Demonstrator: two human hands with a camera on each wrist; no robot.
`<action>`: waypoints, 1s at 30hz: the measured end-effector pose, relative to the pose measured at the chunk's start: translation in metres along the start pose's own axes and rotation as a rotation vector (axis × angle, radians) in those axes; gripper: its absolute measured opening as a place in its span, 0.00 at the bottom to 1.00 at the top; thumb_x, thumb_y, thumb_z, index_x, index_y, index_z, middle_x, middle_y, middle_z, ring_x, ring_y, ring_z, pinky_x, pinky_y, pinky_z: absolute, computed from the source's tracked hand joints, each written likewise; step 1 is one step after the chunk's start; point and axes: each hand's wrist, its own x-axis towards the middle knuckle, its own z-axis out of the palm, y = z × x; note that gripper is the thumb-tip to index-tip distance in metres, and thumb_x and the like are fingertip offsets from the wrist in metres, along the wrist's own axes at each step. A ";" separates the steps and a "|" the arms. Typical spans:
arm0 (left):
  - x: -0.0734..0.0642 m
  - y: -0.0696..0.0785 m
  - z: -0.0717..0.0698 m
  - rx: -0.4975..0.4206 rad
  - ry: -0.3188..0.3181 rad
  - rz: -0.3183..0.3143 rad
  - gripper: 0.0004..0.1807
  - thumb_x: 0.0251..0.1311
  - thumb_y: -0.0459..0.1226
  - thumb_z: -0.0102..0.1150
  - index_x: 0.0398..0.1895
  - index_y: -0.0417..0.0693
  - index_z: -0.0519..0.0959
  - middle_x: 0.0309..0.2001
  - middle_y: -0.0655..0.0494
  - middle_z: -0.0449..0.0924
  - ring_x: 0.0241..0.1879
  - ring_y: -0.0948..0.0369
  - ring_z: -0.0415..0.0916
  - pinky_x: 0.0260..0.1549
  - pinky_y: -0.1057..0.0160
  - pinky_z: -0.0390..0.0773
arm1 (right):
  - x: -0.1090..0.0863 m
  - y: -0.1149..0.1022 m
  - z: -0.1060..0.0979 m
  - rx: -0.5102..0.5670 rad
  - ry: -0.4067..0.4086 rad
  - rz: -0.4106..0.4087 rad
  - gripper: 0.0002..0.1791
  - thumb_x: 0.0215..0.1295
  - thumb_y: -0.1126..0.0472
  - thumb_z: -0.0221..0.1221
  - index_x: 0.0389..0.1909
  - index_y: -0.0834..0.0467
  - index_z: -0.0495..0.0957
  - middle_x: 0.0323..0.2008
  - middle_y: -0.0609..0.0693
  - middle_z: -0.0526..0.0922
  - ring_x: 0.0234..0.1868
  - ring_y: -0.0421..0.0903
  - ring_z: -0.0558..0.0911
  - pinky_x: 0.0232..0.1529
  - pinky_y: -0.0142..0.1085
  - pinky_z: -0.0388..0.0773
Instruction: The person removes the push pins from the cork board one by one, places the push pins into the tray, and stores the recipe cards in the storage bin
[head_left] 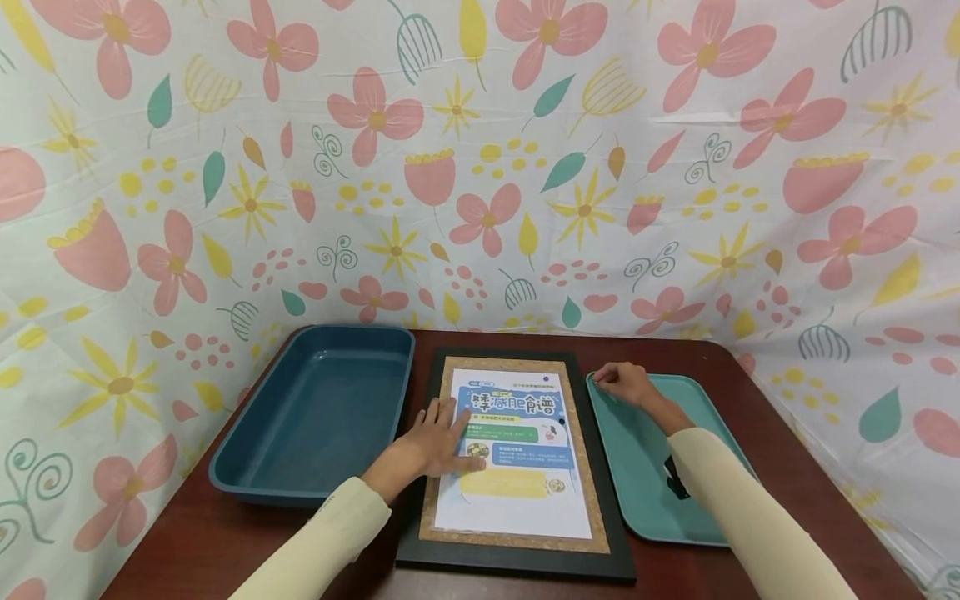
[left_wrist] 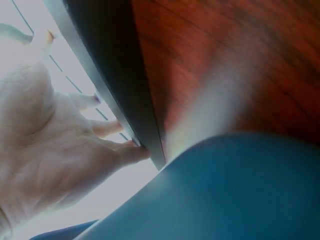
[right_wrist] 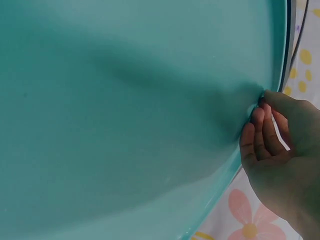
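A printed poster (head_left: 517, 517) with Chinese lettering lies on a cork board (head_left: 551, 543) framed in black (head_left: 517, 567). Two dark round spots, which look like pin heads, show on its right half. My left hand (head_left: 427, 446) rests flat on the poster's left side with fingers spread, reaching over the frame's left edge. At the far left corner of a teal tray (head_left: 637, 492), my right hand (head_left: 628, 383) has its fingers bent and fingertips together at the rim. Whether something small is between them is hidden. Small black items (head_left: 677, 482) lie in the tray, partly behind my right sleeve.
A deep blue basin (head_left: 322, 417) stands left of the board on the dark red wooden table (head_left: 187, 542). A flower-print curtain (head_left: 480, 167) hangs behind the table and along both sides.
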 end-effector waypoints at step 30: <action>-0.002 0.002 -0.003 0.014 -0.008 -0.003 0.55 0.67 0.71 0.49 0.86 0.50 0.47 0.84 0.40 0.38 0.82 0.39 0.36 0.76 0.40 0.49 | 0.010 -0.002 0.001 0.001 0.001 -0.017 0.06 0.70 0.67 0.64 0.42 0.67 0.86 0.39 0.60 0.88 0.38 0.52 0.84 0.40 0.46 0.85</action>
